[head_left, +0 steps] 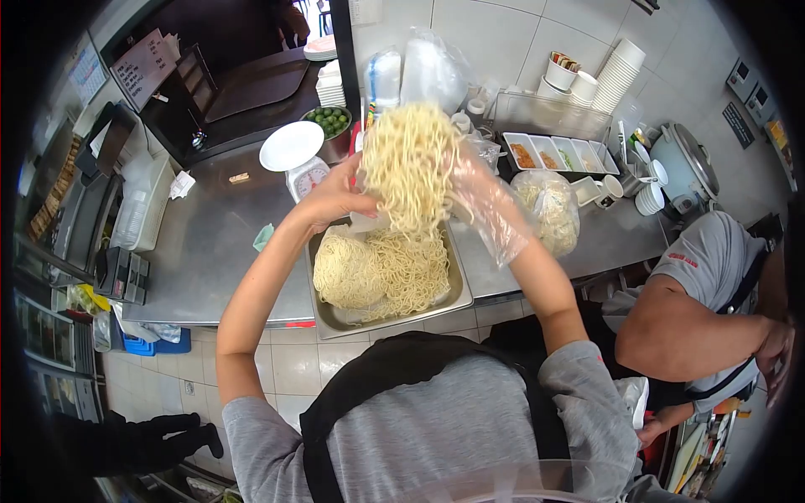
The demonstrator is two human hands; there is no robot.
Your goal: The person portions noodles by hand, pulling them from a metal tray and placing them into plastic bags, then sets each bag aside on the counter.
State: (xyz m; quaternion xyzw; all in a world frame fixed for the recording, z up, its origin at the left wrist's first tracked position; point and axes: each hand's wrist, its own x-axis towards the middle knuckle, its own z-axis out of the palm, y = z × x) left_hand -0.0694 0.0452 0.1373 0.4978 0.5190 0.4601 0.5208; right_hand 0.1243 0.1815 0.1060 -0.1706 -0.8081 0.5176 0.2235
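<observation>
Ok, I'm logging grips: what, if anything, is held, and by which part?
A tangled, pale yellow noodle clump, by its sides, between the left hand and plastic-gloved right hand.

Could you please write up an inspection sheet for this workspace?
Surface: metal counter, metal tray at its near edge.
Job's things: noodle clump, blurred, held above the tray; more noodles inside it.
Clutter: dial scale, green fruit, topping tray, bagged food.
Hands: left hand and plastic-gloved right hand hold the clump.
Cables: nothing seen.
Surroundings: tiled wall; another person's arm at right.
</observation>
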